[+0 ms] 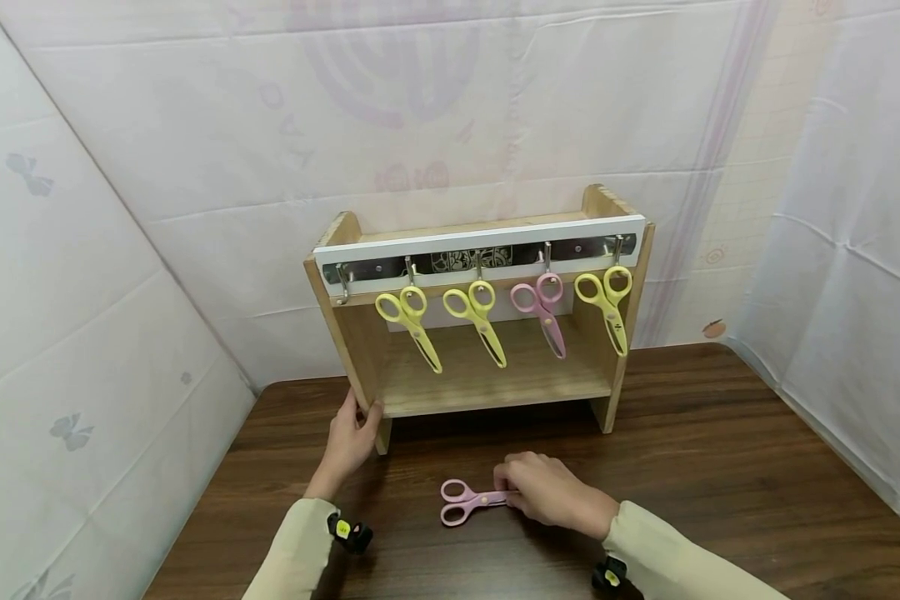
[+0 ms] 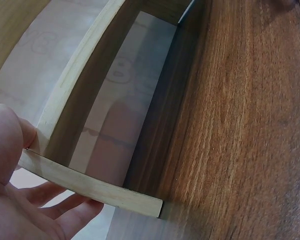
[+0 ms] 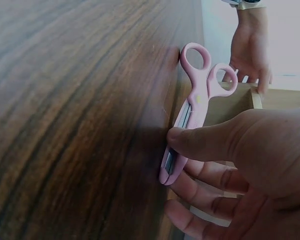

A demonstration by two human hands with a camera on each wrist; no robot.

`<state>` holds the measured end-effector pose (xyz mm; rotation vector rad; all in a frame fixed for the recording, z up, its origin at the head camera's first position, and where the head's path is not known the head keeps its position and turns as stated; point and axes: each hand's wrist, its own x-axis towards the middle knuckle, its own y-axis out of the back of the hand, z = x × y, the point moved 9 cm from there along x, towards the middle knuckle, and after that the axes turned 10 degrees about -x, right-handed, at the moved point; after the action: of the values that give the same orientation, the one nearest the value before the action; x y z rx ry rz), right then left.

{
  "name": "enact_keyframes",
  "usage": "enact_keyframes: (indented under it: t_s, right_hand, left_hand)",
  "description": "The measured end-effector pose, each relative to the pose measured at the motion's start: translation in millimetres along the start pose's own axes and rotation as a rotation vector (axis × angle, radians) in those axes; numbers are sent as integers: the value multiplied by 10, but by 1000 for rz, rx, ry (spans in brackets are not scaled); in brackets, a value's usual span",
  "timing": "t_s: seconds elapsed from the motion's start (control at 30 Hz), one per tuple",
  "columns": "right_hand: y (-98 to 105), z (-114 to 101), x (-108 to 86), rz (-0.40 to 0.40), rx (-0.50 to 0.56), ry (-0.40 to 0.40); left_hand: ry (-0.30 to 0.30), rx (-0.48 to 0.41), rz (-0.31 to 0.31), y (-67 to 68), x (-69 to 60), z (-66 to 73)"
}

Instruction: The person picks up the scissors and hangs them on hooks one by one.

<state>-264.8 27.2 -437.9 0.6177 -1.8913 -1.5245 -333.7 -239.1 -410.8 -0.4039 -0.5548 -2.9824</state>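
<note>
My right hand (image 1: 549,493) pinches a pair of pink scissors (image 1: 468,500) by the blade end, low over the table in front of the rack. In the right wrist view, the thumb lies across the blades of the scissors (image 3: 200,97), and both finger loops point away from the hand. At the lower left of the wooden rack (image 1: 495,406), my left hand (image 1: 351,437) grips the side panel. The left wrist view shows that panel's edge (image 2: 97,186) between the thumb and the fingers.
From hooks on the rack's front rail hang three yellow scissors (image 1: 411,321) and one pink pair (image 1: 542,315). A further hook (image 1: 342,282) is at the rail's left end. The dark wooden table (image 1: 727,467) reaches white patterned cloth (image 1: 195,275) at the back and sides.
</note>
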Motion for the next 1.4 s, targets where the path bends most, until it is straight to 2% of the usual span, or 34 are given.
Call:
enact_keyframes:
  t_s: [0.43, 0.83, 1.2, 1.4]
  right_hand:
    - [-7, -5, -13, 35, -30, 6]
    - [2, -26, -7, -11, -25, 51]
    - [302, -93, 103, 5, -87, 135]
    - [560, -205, 188, 34, -153, 194]
  left_hand:
    - [4, -1, -3, -2, 5, -16]
    - [8, -7, -11, 0, -4, -26]
    - [6, -5, -15, -9, -5, -8]
    - [-2, 15, -3, 5, -6, 2]
